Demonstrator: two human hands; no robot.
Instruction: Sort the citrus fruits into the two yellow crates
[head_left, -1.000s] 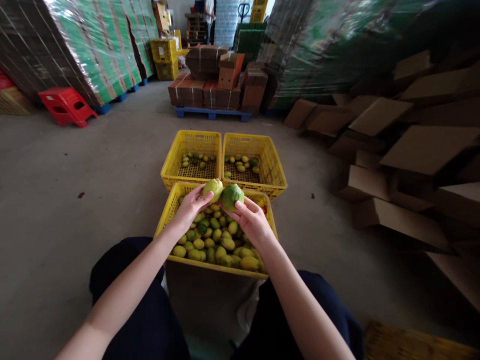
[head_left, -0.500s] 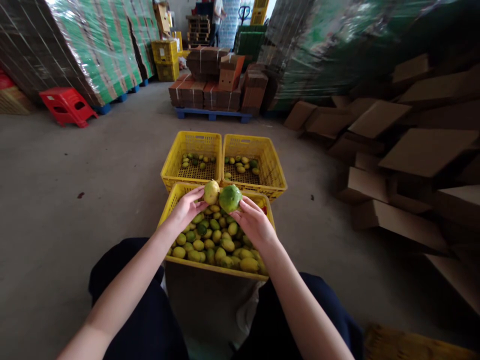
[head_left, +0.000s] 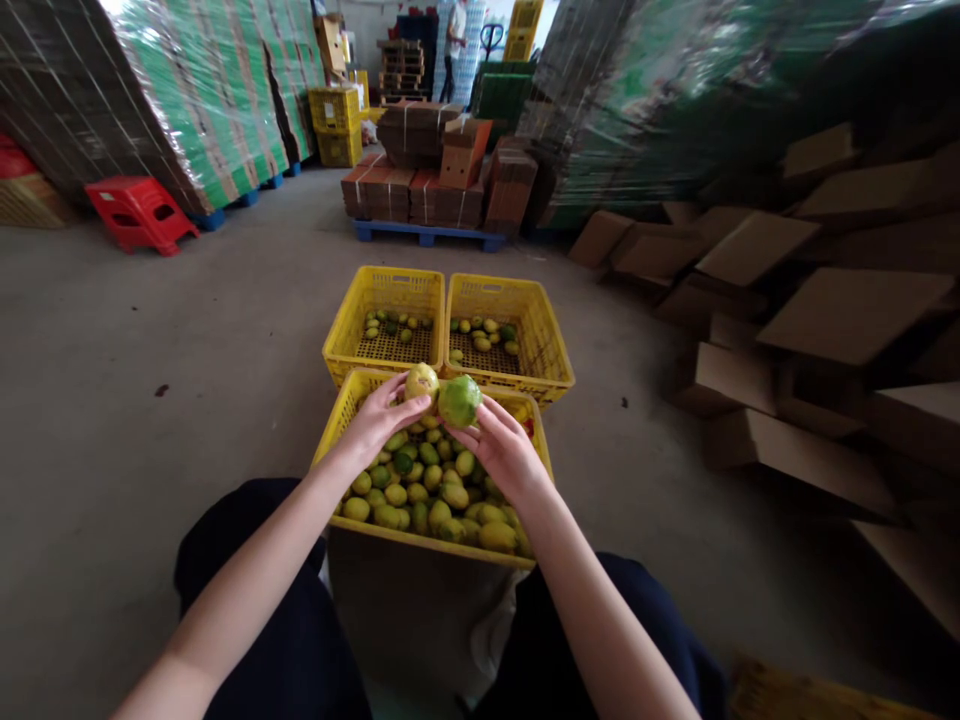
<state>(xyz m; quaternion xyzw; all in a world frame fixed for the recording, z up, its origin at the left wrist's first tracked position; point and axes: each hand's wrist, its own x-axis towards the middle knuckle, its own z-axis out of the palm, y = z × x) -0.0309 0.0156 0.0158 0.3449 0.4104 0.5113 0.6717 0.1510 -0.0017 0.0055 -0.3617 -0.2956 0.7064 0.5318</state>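
Note:
My left hand [head_left: 381,418] is closed on a yellow lemon [head_left: 421,382], with thumb and fingers on its sides. Beside it my right hand [head_left: 506,440] grips a green lemon [head_left: 460,400], larger and knobbly. The two fruits are held side by side, over the far part of the near yellow crate [head_left: 439,546]. That crate holds a heap of yellow and green lemons [head_left: 427,475] below my hands.
Two more yellow crates, left [head_left: 345,325] and right [head_left: 551,330], stand just beyond, each with several lemons. Flattened cartons [head_left: 855,310] lie to the right. Bundled cardboard [head_left: 450,205] sits on a blue pallet [head_left: 427,236]. A red stool [head_left: 142,215] stands left; a person [head_left: 454,45] is far back.
Both lemons have been turned a little in my fingers, and my left thumb has come across the yellow one. The distant person has shifted slightly right.

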